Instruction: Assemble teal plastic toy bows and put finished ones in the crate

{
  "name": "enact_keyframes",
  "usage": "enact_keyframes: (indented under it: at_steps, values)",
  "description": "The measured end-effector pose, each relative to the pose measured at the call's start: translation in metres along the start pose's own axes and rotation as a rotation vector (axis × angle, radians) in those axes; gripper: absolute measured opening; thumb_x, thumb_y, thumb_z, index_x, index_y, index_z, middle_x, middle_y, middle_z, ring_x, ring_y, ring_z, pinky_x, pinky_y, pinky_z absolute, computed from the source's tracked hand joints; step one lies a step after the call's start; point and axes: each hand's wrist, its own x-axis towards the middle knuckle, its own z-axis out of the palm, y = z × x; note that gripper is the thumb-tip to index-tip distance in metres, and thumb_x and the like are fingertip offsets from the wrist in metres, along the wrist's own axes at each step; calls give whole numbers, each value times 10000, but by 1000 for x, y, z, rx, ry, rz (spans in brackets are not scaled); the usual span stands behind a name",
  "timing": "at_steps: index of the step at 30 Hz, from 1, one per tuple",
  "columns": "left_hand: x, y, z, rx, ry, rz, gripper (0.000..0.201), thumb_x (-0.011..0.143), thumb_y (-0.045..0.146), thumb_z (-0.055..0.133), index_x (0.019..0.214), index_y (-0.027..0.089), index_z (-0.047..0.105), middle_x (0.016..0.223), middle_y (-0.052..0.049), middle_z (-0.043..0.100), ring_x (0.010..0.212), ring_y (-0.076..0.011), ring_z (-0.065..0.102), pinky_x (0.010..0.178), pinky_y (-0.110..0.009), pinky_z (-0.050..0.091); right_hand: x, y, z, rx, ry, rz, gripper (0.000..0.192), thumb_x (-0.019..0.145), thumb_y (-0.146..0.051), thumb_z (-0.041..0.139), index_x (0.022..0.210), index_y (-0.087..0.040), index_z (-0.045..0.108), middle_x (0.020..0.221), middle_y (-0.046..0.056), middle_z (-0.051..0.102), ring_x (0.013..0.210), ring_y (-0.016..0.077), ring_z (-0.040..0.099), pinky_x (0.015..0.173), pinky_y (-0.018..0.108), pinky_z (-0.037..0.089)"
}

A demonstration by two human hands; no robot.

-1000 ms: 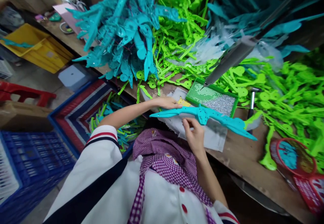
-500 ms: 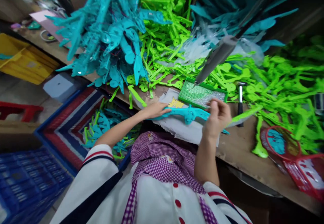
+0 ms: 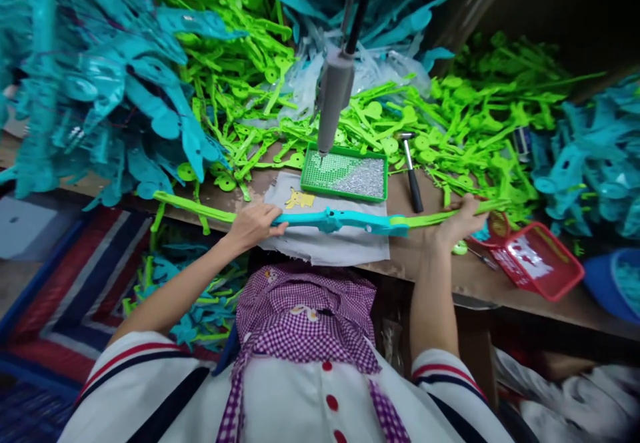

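Note:
My left hand (image 3: 255, 225) presses on the left end of a long teal plastic part (image 3: 340, 219) lying across a grey cloth (image 3: 325, 246) on the wooden bench (image 3: 440, 276). Out to the right, my right hand (image 3: 463, 219) grips a long green plastic part (image 3: 440, 215) whose near end meets the teal part's right tip. Behind the cloth sits a green tray (image 3: 345, 175) holding small silvery screws. A grey hanging screwdriver (image 3: 334, 99) points down at the tray's left side.
Heaps of teal parts (image 3: 100, 96) and green parts (image 3: 450, 116) crowd the bench's back. A hammer (image 3: 411, 171) lies right of the tray. A red basket (image 3: 535, 259) sits at the right, a blue bowl (image 3: 617, 283) beyond. A striped crate (image 3: 75, 283) stands on the floor at the left.
My right hand left the green tray, moved right and took hold of a green part. My left hand stays on the teal part. The view swung to the right.

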Motion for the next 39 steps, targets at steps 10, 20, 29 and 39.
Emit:
enact_keyframes:
  at_steps: [10,20,29,39]
  values:
    - [19,4,19,30,112,-4,323,977,457,493,966,201,689,927,-95,717,850,-236,651,805,-390,417,-13,18,-30,73,271,-106,124,917,-279,432,855,-268,325,645,-99,301,496,93,386,509,229,417]
    - [17,81,-10,-312,428,-535,312,975,319,543,1274,231,536,1229,-120,585,1217,-247,561,1052,-440,463,-1,39,-42,-65,145,-281,262,938,-514,413,870,-282,309,659,-75,293,526,115,387,526,289,441]
    - [113,67,-15,-602,-494,-85,512,774,387,807,1213,196,625,1124,-74,649,1052,-248,620,874,-332,486,1,41,-46,-4,162,-239,205,874,-398,480,857,-290,306,643,-68,346,504,134,395,513,329,420]
    - [91,88,-3,-314,-314,-43,229,909,348,660,1089,209,637,1101,-80,666,1008,-255,619,826,-359,451,-29,17,-51,-85,153,-230,346,861,-593,465,854,-284,308,645,-90,331,516,129,430,586,329,478]
